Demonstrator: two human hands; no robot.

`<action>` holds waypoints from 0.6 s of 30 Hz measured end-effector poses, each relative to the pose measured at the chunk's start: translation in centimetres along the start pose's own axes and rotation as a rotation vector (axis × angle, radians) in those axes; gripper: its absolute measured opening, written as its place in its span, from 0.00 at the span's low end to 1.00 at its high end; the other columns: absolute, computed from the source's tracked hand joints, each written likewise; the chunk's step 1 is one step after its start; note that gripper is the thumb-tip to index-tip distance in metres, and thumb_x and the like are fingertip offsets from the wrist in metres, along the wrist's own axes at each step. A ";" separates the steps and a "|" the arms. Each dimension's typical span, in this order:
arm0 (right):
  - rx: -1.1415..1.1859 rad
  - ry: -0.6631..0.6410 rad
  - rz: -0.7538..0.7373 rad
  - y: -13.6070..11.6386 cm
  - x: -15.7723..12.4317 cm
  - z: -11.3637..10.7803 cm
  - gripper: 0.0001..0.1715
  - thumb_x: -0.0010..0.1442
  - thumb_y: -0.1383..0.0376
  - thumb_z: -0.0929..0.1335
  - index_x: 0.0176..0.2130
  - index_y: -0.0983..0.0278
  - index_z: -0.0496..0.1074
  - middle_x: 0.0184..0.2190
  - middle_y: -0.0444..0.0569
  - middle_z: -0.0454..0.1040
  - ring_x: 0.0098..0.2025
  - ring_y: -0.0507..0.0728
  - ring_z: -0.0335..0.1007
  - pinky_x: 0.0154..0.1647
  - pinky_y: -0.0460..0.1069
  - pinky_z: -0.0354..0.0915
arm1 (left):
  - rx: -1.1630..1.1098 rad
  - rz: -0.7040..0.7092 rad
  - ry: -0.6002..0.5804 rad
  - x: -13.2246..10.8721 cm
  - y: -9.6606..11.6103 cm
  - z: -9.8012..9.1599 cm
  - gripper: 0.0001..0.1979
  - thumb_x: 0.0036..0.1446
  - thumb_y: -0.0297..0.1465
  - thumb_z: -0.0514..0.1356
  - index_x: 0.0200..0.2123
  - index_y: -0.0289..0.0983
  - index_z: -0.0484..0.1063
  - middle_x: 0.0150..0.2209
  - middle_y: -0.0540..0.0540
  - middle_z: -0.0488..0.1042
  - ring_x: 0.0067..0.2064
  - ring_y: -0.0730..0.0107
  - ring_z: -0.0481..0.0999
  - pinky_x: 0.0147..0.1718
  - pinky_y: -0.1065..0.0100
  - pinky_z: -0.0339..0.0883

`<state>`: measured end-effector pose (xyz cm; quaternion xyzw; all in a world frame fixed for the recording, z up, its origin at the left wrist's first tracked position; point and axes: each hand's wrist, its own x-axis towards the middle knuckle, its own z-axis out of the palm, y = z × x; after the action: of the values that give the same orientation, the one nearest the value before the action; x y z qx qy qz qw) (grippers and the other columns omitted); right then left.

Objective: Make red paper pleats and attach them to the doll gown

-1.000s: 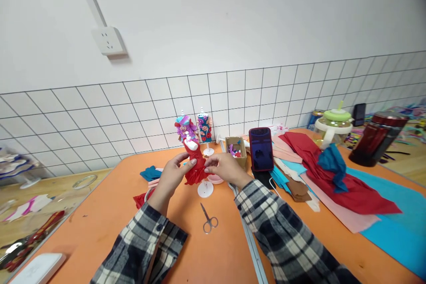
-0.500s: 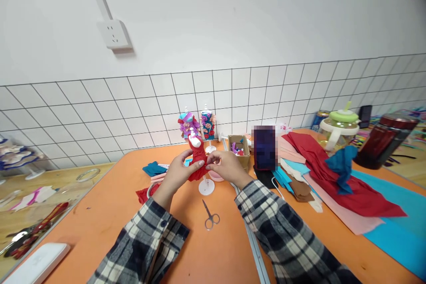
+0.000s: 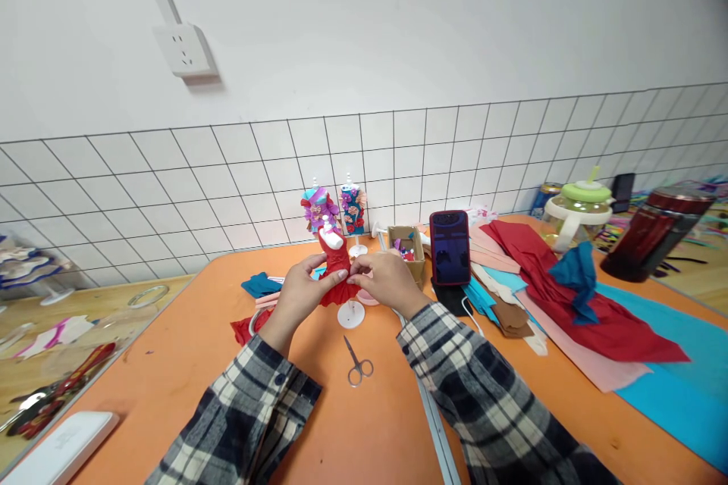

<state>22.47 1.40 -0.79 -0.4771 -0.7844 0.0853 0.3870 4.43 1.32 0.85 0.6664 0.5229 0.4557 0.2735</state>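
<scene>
A small white dress form (image 3: pixel 331 238) wears a red crinkled dress (image 3: pixel 335 261) on a stand with a round white base (image 3: pixel 351 314). My left hand (image 3: pixel 300 294) wraps the dress from the left, its thumb pressing the front at the waist. From the other side, the fingertips of my right hand (image 3: pixel 385 279) pinch the red material by the waist, close to my left thumb. Whether a small piece lies between those fingertips is hidden. Small scissors (image 3: pixel 358 370) lie on the table in front of the stand.
Two decorated dress forms (image 3: pixel 353 211) stand behind. A cardboard box (image 3: pixel 415 267) of scraps and an upright phone (image 3: pixel 450 248) are to the right, with red paper (image 3: pixel 619 337), a pitcher (image 3: pixel 574 220) and a dark red flask (image 3: pixel 654 235) beyond. A white device (image 3: pixel 71 443) lies front left.
My right fingertips have shifted slightly on the dress at the waist. Both hands keep hold of it. The whole view has moved a little.
</scene>
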 end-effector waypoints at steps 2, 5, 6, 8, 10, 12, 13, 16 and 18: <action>-0.004 -0.006 0.001 -0.2 0.0 0.1 0.04 0.56 0.62 0.72 0.32 0.60 0.77 0.29 0.43 0.78 0.34 0.53 0.71 0.41 0.49 0.55 | -0.009 0.019 -0.014 0.0 0.0 0.0 0.23 0.42 0.43 0.70 0.41 0.37 0.79 0.45 0.43 0.80 0.49 0.47 0.76 0.50 0.55 0.66; 0.000 0.015 -0.011 -0.5 -0.1 0.3 0.06 0.57 0.62 0.72 0.32 0.62 0.75 0.31 0.45 0.78 0.34 0.54 0.70 0.37 0.48 0.56 | -0.073 -0.010 -0.056 0.1 -0.3 -0.2 0.23 0.43 0.44 0.69 0.42 0.37 0.79 0.44 0.43 0.80 0.46 0.47 0.77 0.46 0.55 0.69; -0.006 0.025 -0.020 -0.6 -0.1 0.2 0.07 0.57 0.61 0.72 0.32 0.62 0.74 0.31 0.46 0.77 0.34 0.54 0.70 0.36 0.48 0.56 | -0.086 -0.018 -0.063 0.2 -0.5 -0.3 0.24 0.44 0.44 0.69 0.42 0.37 0.79 0.43 0.43 0.81 0.46 0.47 0.77 0.45 0.55 0.69; -0.007 0.022 -0.039 -0.7 -0.2 -0.1 0.09 0.56 0.60 0.73 0.31 0.63 0.73 0.29 0.45 0.76 0.33 0.53 0.69 0.36 0.48 0.56 | -0.088 -0.015 -0.080 0.3 -0.7 -0.5 0.24 0.44 0.45 0.68 0.43 0.37 0.78 0.44 0.42 0.80 0.48 0.46 0.76 0.46 0.55 0.69; 0.004 0.009 -0.069 -0.8 -0.3 -0.6 0.09 0.55 0.60 0.74 0.31 0.62 0.73 0.29 0.43 0.76 0.33 0.53 0.69 0.38 0.48 0.55 | -0.104 -0.005 -0.124 0.3 -0.7 -0.7 0.25 0.46 0.45 0.67 0.46 0.38 0.77 0.46 0.42 0.80 0.51 0.46 0.75 0.48 0.55 0.68; 0.000 0.004 -0.102 -0.9 -0.4 -1.1 0.08 0.54 0.60 0.74 0.31 0.62 0.74 0.30 0.43 0.76 0.35 0.53 0.69 0.39 0.48 0.55 | -0.145 -0.003 -0.179 0.2 -0.5 -0.7 0.26 0.49 0.45 0.66 0.48 0.37 0.76 0.49 0.41 0.78 0.54 0.46 0.73 0.49 0.54 0.67; -0.015 0.007 -0.109 -0.9 -0.4 -1.3 0.09 0.54 0.60 0.74 0.30 0.62 0.73 0.30 0.43 0.76 0.36 0.53 0.69 0.38 0.48 0.54 | -0.168 -0.003 -0.185 0.1 -0.4 -0.7 0.26 0.49 0.44 0.66 0.49 0.37 0.75 0.51 0.41 0.77 0.55 0.47 0.71 0.50 0.54 0.67; -0.108 0.015 -0.087 -1.1 -0.5 -1.1 0.13 0.52 0.58 0.75 0.28 0.63 0.71 0.28 0.43 0.74 0.34 0.54 0.67 0.34 0.48 0.51 | -0.236 -0.005 -0.133 0.1 -0.3 -0.7 0.30 0.48 0.41 0.67 0.53 0.38 0.69 0.54 0.39 0.74 0.58 0.49 0.69 0.51 0.56 0.66; -0.184 0.029 -0.070 -1.3 -0.6 -0.6 0.15 0.50 0.57 0.75 0.28 0.63 0.69 0.28 0.43 0.73 0.34 0.54 0.65 0.33 0.49 0.48 | -0.269 -0.007 -0.115 0.1 -0.4 -0.6 0.30 0.48 0.40 0.67 0.53 0.38 0.67 0.54 0.37 0.74 0.59 0.51 0.68 0.51 0.56 0.67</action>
<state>22.19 0.12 -0.02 -0.4840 -0.7996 -0.0075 0.3554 3.75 1.47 0.81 0.6470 0.4428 0.4817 0.3915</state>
